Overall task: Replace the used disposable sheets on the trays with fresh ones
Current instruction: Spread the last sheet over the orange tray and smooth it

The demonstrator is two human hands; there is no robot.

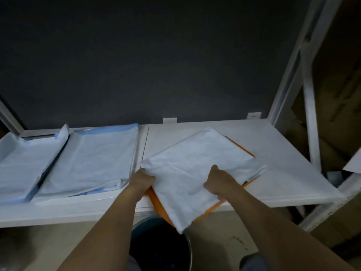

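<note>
Nearest the lens, two bare forearms (109, 231), reaching up from the bottom edge toward a white shelf (283, 163). Between them and lower down, a round dark bin (162, 249) with a pale metal rim, on the floor just under the shelf's front edge.

On the shelf's right half, an orange tray (156, 200), turned diagonally, its near corner jutting past the front edge above the bin. Over the tray, a crumpled white sheet (195, 165), covering nearly all of it, with only thin orange strips showing along the near-left, near-right and far-right sides. Near corner of the sheet hanging beyond the tray, over the bin's rim.

Left hand (143, 178) at the sheet's left corner, fingers curled out of sight under the paper, gripping that edge; whether pinching the tray as well, impossible to tell. Right hand (217, 182) clenched on the sheet near its right side, knuckles up, paper bunched in the grip.

On the shelf's left half, two more trays side by side: a far-left tray (53, 163) and a middle tray (132, 159), each lined with pale sheeting showing blue at the edges, a loose flap standing up between them.

Behind everything, a dark wall (156, 55). To the right, a white rack upright (310, 124) and brown cardboard boxes (336, 90) beyond it.
</note>
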